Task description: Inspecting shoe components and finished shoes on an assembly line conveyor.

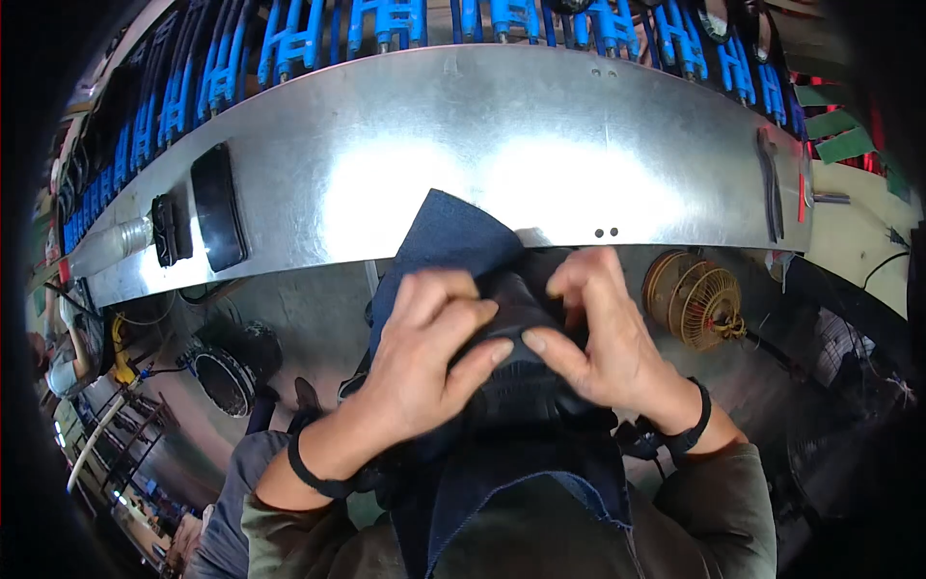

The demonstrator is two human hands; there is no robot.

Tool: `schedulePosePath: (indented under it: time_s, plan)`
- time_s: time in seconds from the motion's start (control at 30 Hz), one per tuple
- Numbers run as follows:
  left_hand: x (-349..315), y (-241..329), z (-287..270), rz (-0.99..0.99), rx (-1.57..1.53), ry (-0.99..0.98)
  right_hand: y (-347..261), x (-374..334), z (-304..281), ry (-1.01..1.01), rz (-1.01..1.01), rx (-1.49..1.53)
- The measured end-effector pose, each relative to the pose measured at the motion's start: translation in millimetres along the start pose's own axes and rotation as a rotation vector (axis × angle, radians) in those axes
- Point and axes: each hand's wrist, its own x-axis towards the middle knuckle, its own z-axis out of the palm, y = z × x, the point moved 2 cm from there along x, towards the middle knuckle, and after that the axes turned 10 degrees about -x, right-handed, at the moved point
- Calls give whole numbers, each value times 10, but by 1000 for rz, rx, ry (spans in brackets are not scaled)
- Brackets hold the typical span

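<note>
Dark denim piece (453, 241): lying partly over the near edge of the metal worktop (386, 145), its lower part draped toward my lap. Folding looks midway, I judge; one corner is still standing free on the steel. I am pinching the bunched fold with my left hand (434, 347), fingers curled, and gripping its top with my right hand (598, 328), thumb pressing inward.

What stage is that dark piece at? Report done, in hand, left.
Done: nothing finished can be told. In hand: left hand and right hand both press a black piece over dark denim beside the metal bench. Left: unclear.
</note>
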Motion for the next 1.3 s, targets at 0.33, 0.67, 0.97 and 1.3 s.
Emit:
schedulePosePath:
  time_s: [0.33, 0.67, 0.97, 1.3]
  plan:
    - [-682, 754, 59, 222, -527, 104, -470, -784, 86, -217, -300, 725]
    - [-772, 1584, -127, 289, -250, 230, -1503, -797, -133, 512, -809, 772]
    - [-650, 1091, -65, 262, -686, 270, -1153, -568, -25, 733, -618, 335]
    - [-1015, 625, 523, -166, -559, 404, -643, -1024, 802, 490, -213, 298]
